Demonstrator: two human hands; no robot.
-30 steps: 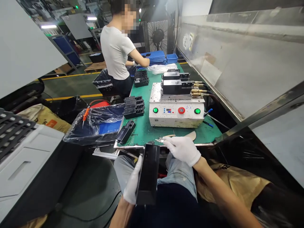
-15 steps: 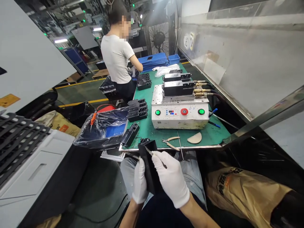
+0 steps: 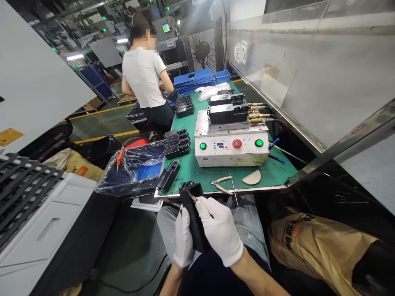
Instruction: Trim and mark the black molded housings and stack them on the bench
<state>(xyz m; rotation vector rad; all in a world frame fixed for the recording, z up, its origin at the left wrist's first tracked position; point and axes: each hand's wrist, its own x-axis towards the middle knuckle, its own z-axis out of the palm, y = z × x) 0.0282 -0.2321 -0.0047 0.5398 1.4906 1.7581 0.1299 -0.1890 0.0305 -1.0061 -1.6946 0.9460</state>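
Note:
My left hand [image 3: 183,238], in a white glove, is shut on a long black moulded part [image 3: 193,218] and holds it upright above my lap. My right hand [image 3: 219,230], also gloved, presses in close beside it. That hand grips a small metal blade [image 3: 193,198], whose tip rests at the part's upper end. The handle of the blade is hidden in my glove. Just beyond my hands, a pair of small pliers [image 3: 221,184] lies on the green mat [image 3: 203,172] near its front edge.
A thin steel rod and a beige pad lie by the pliers. Behind them stands a white machine [image 3: 231,150] with black fixtures. Stacked black parts [image 3: 176,144] sit left, beside a plastic-lined bin [image 3: 129,172]. A co-worker [image 3: 143,78] sits at the far end.
My right hand has moved back from the mat's front edge to the black part, with the blade now at its upper end. The part has swung from beside my left hand to between both hands.

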